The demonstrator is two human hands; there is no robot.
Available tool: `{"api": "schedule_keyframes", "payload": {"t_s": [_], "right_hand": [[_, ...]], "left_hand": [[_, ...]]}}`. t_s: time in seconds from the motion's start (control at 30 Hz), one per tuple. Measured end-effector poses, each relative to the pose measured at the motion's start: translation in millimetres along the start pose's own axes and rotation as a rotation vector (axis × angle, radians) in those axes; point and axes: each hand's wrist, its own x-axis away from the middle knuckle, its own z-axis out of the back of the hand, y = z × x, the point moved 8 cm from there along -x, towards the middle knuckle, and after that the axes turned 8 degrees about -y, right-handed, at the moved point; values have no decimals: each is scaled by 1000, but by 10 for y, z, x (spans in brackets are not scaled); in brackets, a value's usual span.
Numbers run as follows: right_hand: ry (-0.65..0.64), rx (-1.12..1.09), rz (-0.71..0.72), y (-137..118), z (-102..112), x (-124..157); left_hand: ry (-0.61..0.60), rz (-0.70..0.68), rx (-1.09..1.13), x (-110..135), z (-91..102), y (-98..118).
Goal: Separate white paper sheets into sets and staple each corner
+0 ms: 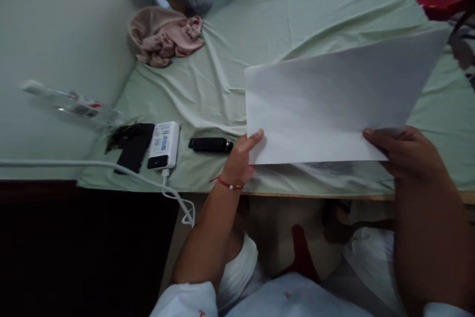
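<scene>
Pale blue shirt, short sleeves, white legwear, red left-wrist bracelet, white bead

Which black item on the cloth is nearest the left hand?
The slim black stapler-like item, just beside the left hand; the flat black slab lies farther off, beyond the white power bank.

no legible text, blurred print on white power bank

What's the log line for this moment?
left hand: holds paper, lower-left corner; right hand: holds paper, lower-right corner; paper: over green cloth; left side: power bank, pink cloth
</scene>
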Motion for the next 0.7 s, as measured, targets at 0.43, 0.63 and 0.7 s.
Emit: {"api": "schedule_keyframes", "payload": {"t_s": [0.43,0.63,0.7], "right_hand": [[-40,-114,-59,128,336,-111],[-47,-82,-36,158,307,-123],[-52,-70,-42,185,299,-148]], "left_hand": [[-2,92,-85,-101,-162,-147],[12,20,-83,-143,-75,-92],[12,0,-100,-146,-55,-96]]}}
